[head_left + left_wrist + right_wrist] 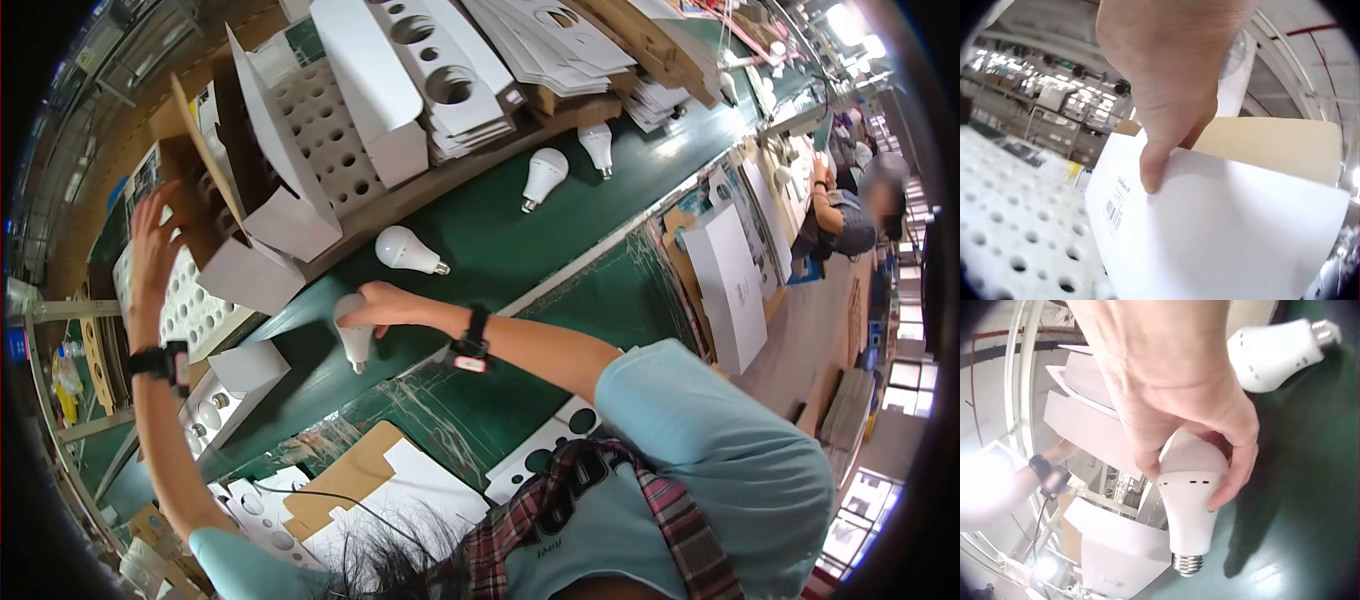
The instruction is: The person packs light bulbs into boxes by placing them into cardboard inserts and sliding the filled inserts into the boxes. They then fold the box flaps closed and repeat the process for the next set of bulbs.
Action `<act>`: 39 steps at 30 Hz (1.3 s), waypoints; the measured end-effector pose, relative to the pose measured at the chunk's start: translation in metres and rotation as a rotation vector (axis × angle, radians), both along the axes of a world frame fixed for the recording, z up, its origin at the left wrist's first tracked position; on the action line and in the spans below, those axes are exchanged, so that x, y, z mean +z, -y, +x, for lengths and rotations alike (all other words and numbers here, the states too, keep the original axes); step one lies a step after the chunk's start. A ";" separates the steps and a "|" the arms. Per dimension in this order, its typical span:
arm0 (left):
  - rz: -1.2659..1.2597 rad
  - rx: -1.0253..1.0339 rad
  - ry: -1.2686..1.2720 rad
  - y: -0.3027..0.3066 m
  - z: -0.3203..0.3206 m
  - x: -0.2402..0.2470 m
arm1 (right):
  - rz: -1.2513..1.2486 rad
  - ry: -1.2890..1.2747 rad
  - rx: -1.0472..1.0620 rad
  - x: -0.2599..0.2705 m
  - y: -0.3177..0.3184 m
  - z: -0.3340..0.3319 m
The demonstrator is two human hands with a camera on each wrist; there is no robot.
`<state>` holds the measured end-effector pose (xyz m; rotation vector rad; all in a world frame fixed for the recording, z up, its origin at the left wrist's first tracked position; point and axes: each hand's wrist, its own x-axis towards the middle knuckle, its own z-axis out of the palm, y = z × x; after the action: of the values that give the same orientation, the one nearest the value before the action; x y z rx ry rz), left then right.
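Observation:
In the head view my right hand (385, 304) holds a white light bulb (355, 340) by its round dome, metal screw base downward. Up close in the right wrist view, the fingers of that right hand (1185, 406) curl round the dome of the bulb (1190, 506). Another bulb (408, 250) lies on the green surface just beyond it. My left hand (155, 245) is at the far left, beside the open cartons. In the left wrist view its thumb lies over the edge of a white carton (1222, 225) with a barcode; the other fingers are mostly hidden behind the panel.
Two more bulbs (546, 178) lie further along the green bench (480, 215). Open cartons with a perforated tray (325, 130) and stacked white cut-out inserts (450, 90) line the far side. Small bulbs sit in a box (250, 370) at left. Another person (850, 215) works at right.

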<state>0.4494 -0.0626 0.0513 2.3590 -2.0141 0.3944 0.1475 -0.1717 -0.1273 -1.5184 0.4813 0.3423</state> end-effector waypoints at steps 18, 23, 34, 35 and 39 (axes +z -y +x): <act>0.044 -0.119 -0.220 -0.010 -0.383 0.158 | 0.891 0.588 -0.309 0.126 0.071 -0.363; 0.154 -0.301 -0.191 0.037 -0.465 0.020 | 0.561 0.774 -0.270 0.162 0.063 -0.427; -0.101 -0.159 -1.397 0.019 -0.500 -0.043 | -0.401 0.655 -0.114 0.198 0.026 -0.432; -0.079 -0.103 -1.658 0.008 -0.505 -0.032 | -0.451 0.646 -0.097 0.199 0.022 -0.429; 0.087 0.022 -2.091 -0.023 -0.513 -0.017 | -0.427 0.646 -0.008 0.204 0.010 -0.406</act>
<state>-0.0633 -0.0400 0.0343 1.1755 -0.7484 -1.4602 -0.2590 -0.1818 0.0763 -1.9259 0.0401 -0.2813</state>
